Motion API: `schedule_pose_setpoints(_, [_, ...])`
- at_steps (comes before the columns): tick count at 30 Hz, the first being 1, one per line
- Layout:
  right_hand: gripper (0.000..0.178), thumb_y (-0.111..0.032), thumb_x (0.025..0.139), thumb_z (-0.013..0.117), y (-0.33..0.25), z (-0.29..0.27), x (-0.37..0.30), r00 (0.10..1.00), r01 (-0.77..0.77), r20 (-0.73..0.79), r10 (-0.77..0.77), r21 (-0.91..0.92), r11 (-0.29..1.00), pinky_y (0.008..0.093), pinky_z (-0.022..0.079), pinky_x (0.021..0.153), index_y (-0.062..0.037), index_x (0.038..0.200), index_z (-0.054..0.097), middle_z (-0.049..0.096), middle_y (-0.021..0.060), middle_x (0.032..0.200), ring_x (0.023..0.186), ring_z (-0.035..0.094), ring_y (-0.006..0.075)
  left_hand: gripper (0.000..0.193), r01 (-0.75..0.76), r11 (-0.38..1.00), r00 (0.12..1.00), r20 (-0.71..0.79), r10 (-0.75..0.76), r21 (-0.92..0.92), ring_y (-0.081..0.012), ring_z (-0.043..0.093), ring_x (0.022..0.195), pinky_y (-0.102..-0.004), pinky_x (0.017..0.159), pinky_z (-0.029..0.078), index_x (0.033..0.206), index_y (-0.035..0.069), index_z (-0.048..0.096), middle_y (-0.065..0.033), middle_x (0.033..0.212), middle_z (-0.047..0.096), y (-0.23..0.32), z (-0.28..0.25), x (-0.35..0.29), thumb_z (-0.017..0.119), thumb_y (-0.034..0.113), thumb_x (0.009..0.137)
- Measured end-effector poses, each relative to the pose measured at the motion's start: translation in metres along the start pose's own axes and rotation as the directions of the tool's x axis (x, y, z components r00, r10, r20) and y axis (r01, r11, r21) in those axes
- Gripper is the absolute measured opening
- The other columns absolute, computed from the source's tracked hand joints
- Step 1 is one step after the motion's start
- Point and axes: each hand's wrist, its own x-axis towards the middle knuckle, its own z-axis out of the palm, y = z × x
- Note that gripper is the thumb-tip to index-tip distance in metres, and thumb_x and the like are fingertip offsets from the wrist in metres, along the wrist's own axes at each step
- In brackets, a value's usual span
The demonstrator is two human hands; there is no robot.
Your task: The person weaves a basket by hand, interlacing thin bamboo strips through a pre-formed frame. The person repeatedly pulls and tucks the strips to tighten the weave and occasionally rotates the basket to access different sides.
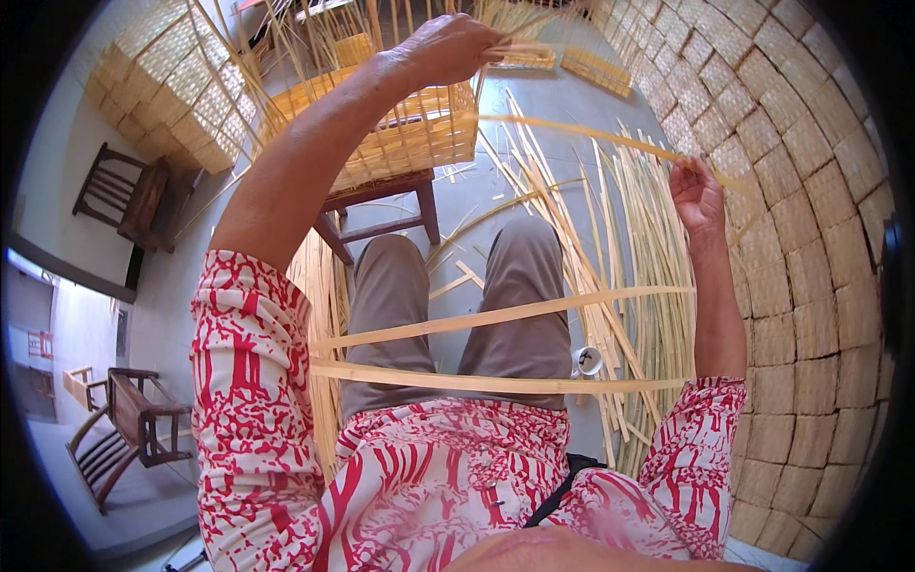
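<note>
At two o'clock, a strip (596, 133) is pinched by the right hand (700, 198), seemingly to keep it clear of the basket (434, 124); the left hand's (446, 50) hold, at twelve, cannot be told.

A person wearing a loose shirt (419, 467) printed in crimson red on white: small broken squiggles crowd together in places, while longer streaks run like dripping paint in others. Its left sleeve (250, 381) is wide and creased, with folds across the fabric, and ends around the elbow; the right sleeve (694, 453) carries the same print. Both forearms are bare, as are the left hand (443, 50) and right hand (698, 195). Below the shirt are plain grey-brown trousers (515, 276), smooth over rounded knees. A narrow black strap (560, 496) crosses the shirt's lower front at a slant
</note>
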Motion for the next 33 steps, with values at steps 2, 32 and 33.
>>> schedule_pose_setpoints(2, [0.011, -0.010, 0.094, 0.065, 0.000, 0.005, 0.008, 1.000, 0.015, -0.018, -0.015, 0.032, 0.999, 0.0388, 0.063, 0.079, 0.0001, 0.096, 0.066, 0.073, 0.0160, 0.094, 0.087, 0.072, 0.0273, 0.019, -0.077, 0.996, 0.997, -0.014, 0.078, 0.037, -0.0338, 0.070, 0.080, -0.0451, 0.071, 0.054, 0.109, 0.010, 0.068, -0.0159, 0.087, 0.069, -0.016, -0.011, -0.019, 0.059, 0.021, 0.097])
schedule_pose_setpoints(32, [0.010, -0.004, 0.097, 0.057, 0.210, 0.190, 0.022, 0.986, -0.166, 0.012, 0.167, 0.198, 0.966, 0.0476, 0.061, 0.092, 0.0030, 0.103, 0.054, 0.065, 0.0232, 0.105, 0.101, 0.069, 0.0371, 0.037, 0.190, 0.821, 0.224, -0.790, -0.571, -0.539, -0.0191, 0.068, 0.097, -0.0356, 0.087, 0.053, 0.119, -0.002, 0.064, -0.0133, 0.100, 0.071, -0.031, -0.115, -0.184, 0.071, 0.022, 0.093])
schedule_pose_setpoints(33, [0.010, -0.002, 0.096, 0.058, 0.203, 0.186, 0.020, 0.986, -0.162, -0.001, 0.166, 0.200, 0.966, 0.0477, 0.060, 0.093, 0.0029, 0.104, 0.054, 0.064, 0.0239, 0.108, 0.103, 0.068, 0.0373, 0.031, 0.215, 0.688, 0.308, -0.620, -0.721, -0.693, -0.0207, 0.067, 0.100, -0.0349, 0.090, 0.052, 0.116, -0.003, 0.065, -0.0140, 0.105, 0.070, 0.006, -0.115, -0.193, 0.068, 0.018, 0.094])
